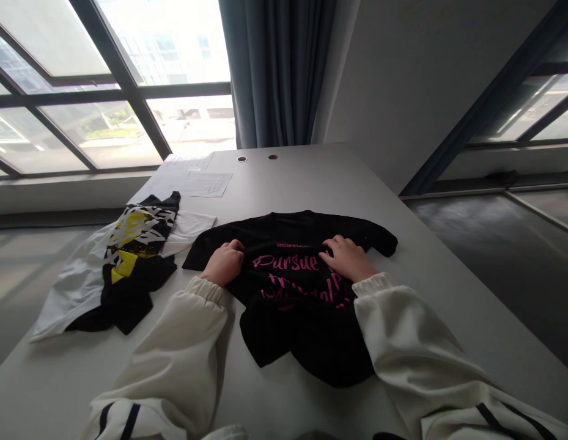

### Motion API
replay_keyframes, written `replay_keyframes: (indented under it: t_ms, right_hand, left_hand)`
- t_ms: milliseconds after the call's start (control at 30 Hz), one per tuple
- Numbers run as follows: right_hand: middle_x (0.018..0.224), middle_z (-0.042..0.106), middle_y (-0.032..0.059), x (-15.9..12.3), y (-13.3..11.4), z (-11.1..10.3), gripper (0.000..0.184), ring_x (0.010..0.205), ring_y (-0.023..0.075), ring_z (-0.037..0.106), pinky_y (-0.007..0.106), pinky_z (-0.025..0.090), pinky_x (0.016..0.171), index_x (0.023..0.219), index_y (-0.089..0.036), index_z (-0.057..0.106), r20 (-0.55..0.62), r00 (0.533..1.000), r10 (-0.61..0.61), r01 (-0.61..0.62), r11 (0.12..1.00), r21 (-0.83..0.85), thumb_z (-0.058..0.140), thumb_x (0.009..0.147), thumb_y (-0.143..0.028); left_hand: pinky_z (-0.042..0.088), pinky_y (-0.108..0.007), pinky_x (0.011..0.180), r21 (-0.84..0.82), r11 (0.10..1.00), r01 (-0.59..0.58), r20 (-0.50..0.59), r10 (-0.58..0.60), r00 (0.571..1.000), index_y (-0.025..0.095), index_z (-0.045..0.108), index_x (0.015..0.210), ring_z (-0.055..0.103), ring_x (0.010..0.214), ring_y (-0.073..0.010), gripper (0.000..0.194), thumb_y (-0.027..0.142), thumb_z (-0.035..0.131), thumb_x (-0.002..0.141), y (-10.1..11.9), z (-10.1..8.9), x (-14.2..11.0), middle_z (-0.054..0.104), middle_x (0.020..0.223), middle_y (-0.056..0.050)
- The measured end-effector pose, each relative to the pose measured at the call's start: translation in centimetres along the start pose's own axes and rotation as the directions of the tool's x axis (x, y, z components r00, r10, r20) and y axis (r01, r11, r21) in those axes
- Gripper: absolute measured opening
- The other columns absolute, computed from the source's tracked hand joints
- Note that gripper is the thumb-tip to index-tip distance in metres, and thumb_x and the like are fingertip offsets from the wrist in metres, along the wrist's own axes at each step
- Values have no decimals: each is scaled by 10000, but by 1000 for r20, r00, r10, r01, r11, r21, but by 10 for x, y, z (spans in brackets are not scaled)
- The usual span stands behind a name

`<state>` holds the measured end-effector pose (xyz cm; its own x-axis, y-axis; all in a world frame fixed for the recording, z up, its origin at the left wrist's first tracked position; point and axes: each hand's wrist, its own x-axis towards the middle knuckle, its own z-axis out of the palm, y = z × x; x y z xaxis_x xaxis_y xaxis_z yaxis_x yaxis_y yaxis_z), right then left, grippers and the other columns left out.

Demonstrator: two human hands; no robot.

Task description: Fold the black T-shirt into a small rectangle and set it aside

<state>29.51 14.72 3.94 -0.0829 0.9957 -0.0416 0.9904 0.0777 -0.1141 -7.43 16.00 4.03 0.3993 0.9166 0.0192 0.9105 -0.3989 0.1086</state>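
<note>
A black T-shirt (306,229) with pink lettering is spread on the white table, its lower part bunched toward me. One sleeve points left and the other reaches out to the right. My left hand (225,263) has its fingers closed on the cloth left of the lettering. On the other side, my right hand (348,258) pinches the fabric beside the printed words and covers part of them. The fingertips of both hands are partly hidden in the dark cloth.
To the left lie a black, grey and yellow printed garment (139,229) and a white garment (77,287) under it. Paper sheets (205,183) rest farther back on the table (302,180). Two round holes sit near its far edge, before a blue curtain (279,73) and windows.
</note>
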Motion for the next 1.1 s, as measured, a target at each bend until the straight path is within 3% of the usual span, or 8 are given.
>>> replay_keyframes:
  t_ms: [200,467,567,700,800,900,1000,1100]
  right_hand:
    - [1126,729,134,-11,-20,-13,321,1020,297,670,409,493,859,1057,-216,756,14,997,-82,83,991,-107,525,1029,-438]
    - [818,764,91,-20,-33,-25,514,842,251,702,338,447,783,750,-222,743,92,974,-209,211,977,-14,458,1066,-510]
    - [847,772,89,-15,-27,-21,455,857,253,712,329,463,790,887,-223,769,-25,991,-132,133,989,58,439,1070,-479]
    - [1276,750,127,0,-7,-2,383,1232,277,649,379,460,1082,1233,-200,748,-217,966,-138,168,978,125,449,1052,-355]
    - [1575,554,159,10,5,16,541,1457,321,496,501,370,1221,1525,-195,570,-96,986,-134,144,984,104,497,1031,-404]
    - [1707,381,139,14,10,25,622,1566,360,350,622,279,1259,1631,-248,435,50,992,-117,113,991,74,461,1050,-469]
    - [1763,266,77,18,8,26,637,1609,374,250,666,215,1271,1660,-321,373,133,984,-119,110,991,70,455,1053,-497]
    - [1780,210,52,25,5,25,652,1624,387,191,731,164,1255,1674,-366,326,162,981,-106,97,993,65,450,1052,-518]
  left_hand:
    - [527,-406,883,113,976,185,-88,-175,981,199,724,1152,734,926,-281,337,217,422,1002,39,-9,0,763,997,-116]
    - [547,-365,776,166,909,383,39,-394,918,139,800,915,757,951,-310,441,359,433,1020,49,-11,-2,787,981,-181]
    - [553,-362,769,157,908,389,87,-405,910,143,788,922,759,959,-316,403,375,471,1011,47,-11,-3,793,998,-176]
    - [559,-379,765,138,909,394,57,-405,913,146,734,1081,755,938,-321,336,371,496,1010,46,-9,-3,782,977,-167]
    - [557,-412,876,84,954,288,-55,-284,957,174,697,1178,723,1036,-320,305,350,515,1007,43,-4,1,762,1069,-155]
    - [497,-436,1061,6,997,78,-170,-76,983,232,663,1304,612,1289,-312,346,343,549,997,36,5,7,670,1382,-133]
    - [445,-465,1147,-35,999,-41,-149,35,988,265,590,1444,497,1447,-298,453,315,541,995,32,13,15,538,1585,-98]
    - [430,-525,1162,0,1000,22,-63,-22,998,227,569,1481,463,1484,-334,494,326,530,998,39,13,29,498,1628,-132]
